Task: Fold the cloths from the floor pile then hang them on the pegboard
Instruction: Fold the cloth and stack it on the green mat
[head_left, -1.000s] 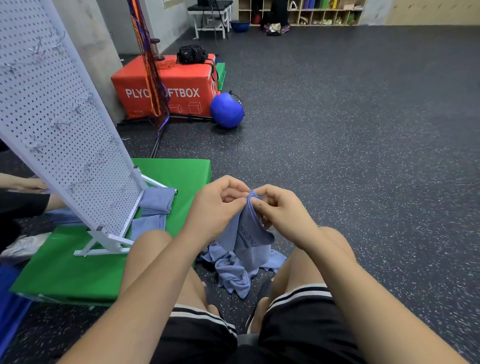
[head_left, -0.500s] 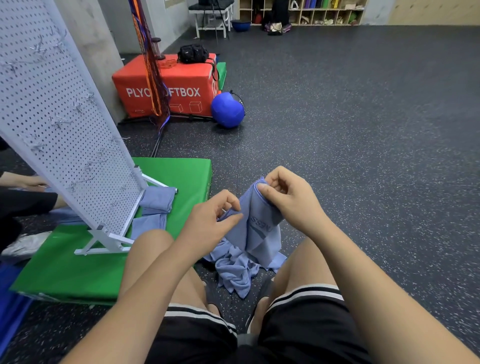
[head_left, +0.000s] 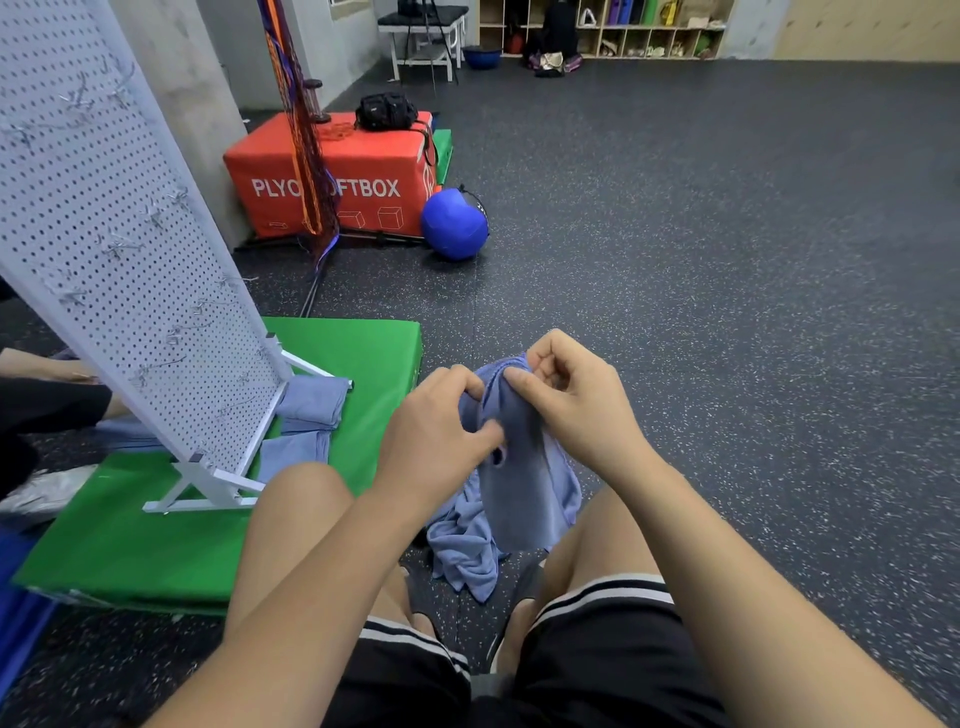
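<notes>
Head view: left hand (head_left: 436, 431), right hand (head_left: 576, 410) pinch cloth (head_left: 519, 478) top; it hangs down. Pegboard (head_left: 130, 260) sits left, nearer left hand.

Your pegboard (head_left: 119, 249) runs off the top and left edges. Your left hand (head_left: 436, 436) covers part of the cloth (head_left: 519, 467) you pinch, and that cloth and your knees (head_left: 306, 499) hide much of the floor pile (head_left: 462, 551). Letters on the red box (head_left: 363, 171) are blocked by hanging straps (head_left: 306, 156). What sits on the far shelves (head_left: 613, 31) is too small to identify.

Dark floor (head_left: 727, 338): green mat (head_left: 156, 545), blue ball (head_left: 453, 223), red box (head_left: 374, 156), cloth pile (head_left: 462, 556), seemingly crumpled.
</notes>
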